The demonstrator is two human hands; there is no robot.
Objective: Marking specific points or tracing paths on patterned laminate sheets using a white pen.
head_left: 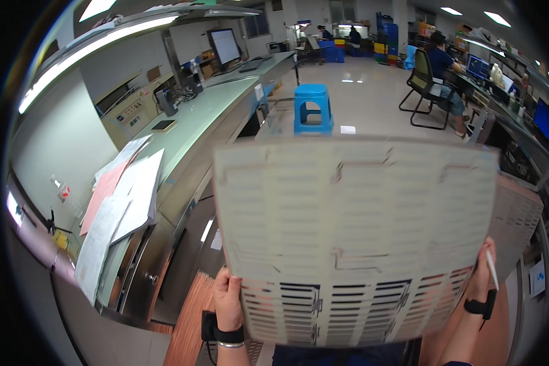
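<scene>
A long pale-green table (226, 104) runs along the left wall. A loose stack of white and pink papers (119, 201) lies at its near end, a small dark tablet (163, 125) further along, then a monitor (224, 46) and keyboard (251, 65).

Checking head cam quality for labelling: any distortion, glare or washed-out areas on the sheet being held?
Head view: strong fisheye, the bench edge bows and the corners go black; ceiling strip lights blow out and the floor shows glare patches; the slotted sheet held by the left hand and right hand is pale and low-contrast up top, with slots crisp only near its lower edge.
</scene>
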